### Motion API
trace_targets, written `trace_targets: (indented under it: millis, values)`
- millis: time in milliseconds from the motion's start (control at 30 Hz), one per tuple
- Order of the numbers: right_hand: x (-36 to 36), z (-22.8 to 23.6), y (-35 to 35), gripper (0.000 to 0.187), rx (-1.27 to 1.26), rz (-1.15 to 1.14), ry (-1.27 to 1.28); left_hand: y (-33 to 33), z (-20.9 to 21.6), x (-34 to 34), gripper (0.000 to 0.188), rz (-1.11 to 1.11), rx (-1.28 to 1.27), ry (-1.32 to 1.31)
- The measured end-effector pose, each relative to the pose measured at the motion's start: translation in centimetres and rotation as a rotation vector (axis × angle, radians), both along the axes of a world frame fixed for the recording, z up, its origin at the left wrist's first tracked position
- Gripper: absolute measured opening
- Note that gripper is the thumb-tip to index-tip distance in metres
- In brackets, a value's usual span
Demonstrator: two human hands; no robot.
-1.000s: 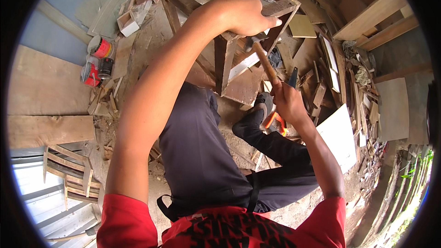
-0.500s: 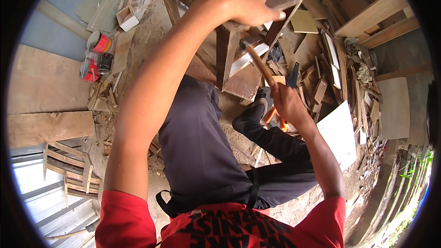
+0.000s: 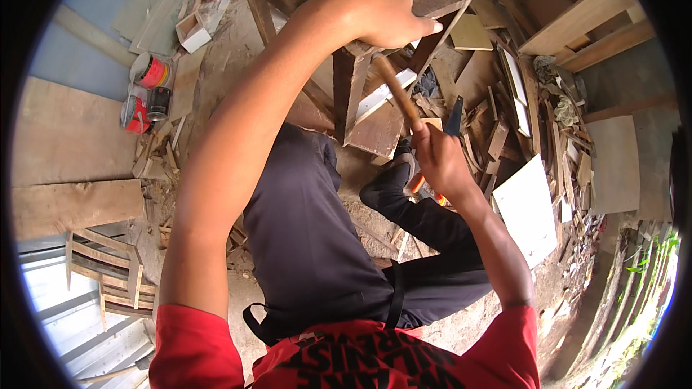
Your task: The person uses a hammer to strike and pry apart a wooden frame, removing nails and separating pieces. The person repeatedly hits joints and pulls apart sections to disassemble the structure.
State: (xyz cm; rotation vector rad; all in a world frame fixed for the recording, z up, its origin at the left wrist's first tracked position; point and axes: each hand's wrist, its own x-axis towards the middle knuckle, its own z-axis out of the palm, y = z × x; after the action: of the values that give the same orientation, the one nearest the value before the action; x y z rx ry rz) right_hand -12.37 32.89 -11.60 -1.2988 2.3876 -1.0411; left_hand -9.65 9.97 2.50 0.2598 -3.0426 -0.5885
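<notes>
My left hand [image 3: 386, 16] grips the top rail of a rough wooden frame [image 3: 350, 79] that stands on the ground in front of my knees. In my right hand [image 3: 441, 163] is a hammer with a brown wooden handle [image 3: 395, 92]; the handle slants up and left toward the frame. Its head is hidden under my left hand. I sit with dark trousers, one dark shoe [image 3: 388, 181] near the frame's foot.
Wood offcuts [image 3: 497, 137] litter the dirt to the right, with a white board [image 3: 530, 209] lying flat. Red and black cans [image 3: 144, 94] stand at the left beside large plywood sheets [image 3: 68, 144]. A slatted wooden piece [image 3: 101, 274] lies lower left. Planks [image 3: 584, 25] are stacked top right.
The right hand has moved the hammer slightly up and left along the frame. The left hand keeps its hold on the top rail.
</notes>
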Motion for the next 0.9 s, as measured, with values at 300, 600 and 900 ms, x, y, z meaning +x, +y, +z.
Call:
trace_targets:
  millis: [300, 600, 900]
  values:
    - [-2.0, -0.1, 0.4, 0.036, -0.017, 0.082, 0.024, -0.2, -0.3, -0.4, 0.066, 0.004, 0.022, 0.012]
    - [-2.4, -2.5, 1.8, 0.043, 0.135, -0.015, -0.007, -0.2, -1.3, -0.6, 0.071, -0.034, -0.003, 0.080]
    - [2.0, -11.1, 7.6, 0.043, -0.139, -0.384, -0.327, -0.3, -0.4, -0.4, 0.054, -0.028, 0.095, -0.073]
